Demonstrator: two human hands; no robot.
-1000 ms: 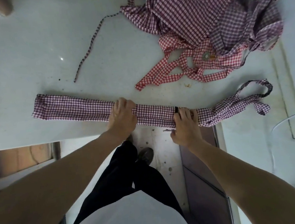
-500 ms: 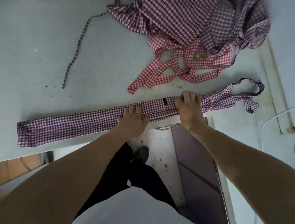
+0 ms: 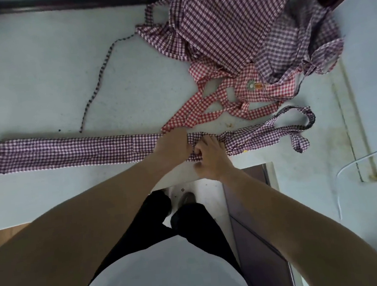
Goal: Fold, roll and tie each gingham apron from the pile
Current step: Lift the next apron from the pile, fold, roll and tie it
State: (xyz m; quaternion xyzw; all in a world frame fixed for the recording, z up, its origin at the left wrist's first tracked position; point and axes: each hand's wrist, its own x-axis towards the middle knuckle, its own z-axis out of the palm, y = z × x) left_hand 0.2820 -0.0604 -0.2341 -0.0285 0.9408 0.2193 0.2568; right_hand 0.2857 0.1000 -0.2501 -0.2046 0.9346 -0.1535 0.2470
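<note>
My left hand point(image 3: 172, 147) and right hand point(image 3: 209, 157) now sit touching, no longer apart, and my right fingers curl into the folded apron strip point(image 3: 69, 151) near its strap end.

Pale tabletop point(image 3: 40, 71) carries a long folded purple gingham strip point(image 3: 65, 151) along its near edge, and a heap of checked aprons point(image 3: 237, 31) sits at the far right corner.

**Around the work**

A pale worktop point(image 3: 39, 69) with small dark specks fills most of the view, its near edge cut back to a notch. Below the notch lies a speckled floor point(image 3: 210, 195) beside a dark cabinet door point(image 3: 255, 239). A thin white cable point(image 3: 353, 162) curves at the right.
</note>
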